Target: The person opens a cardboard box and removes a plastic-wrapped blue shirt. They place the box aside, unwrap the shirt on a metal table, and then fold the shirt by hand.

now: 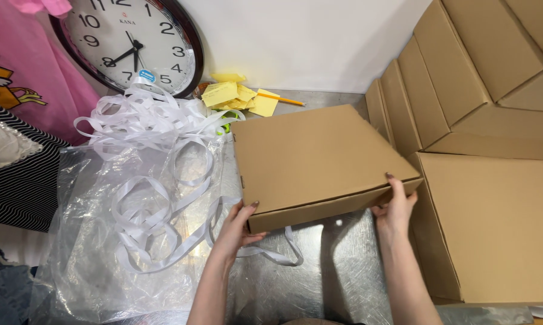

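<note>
Brown flat cardboard box (319,159) is gripped at near corners by left hand (238,227) and right hand (395,209), above steel table (338,271), right of white strips (151,180)

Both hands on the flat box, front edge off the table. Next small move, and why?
Probably lower the cardboard box flat onto the metal table: left hand and right hand grip its near corners, its front edge is raised, and bare table lies beneath.

Bright, even light; sharp focus; glare on the steel table (344,265).
</note>
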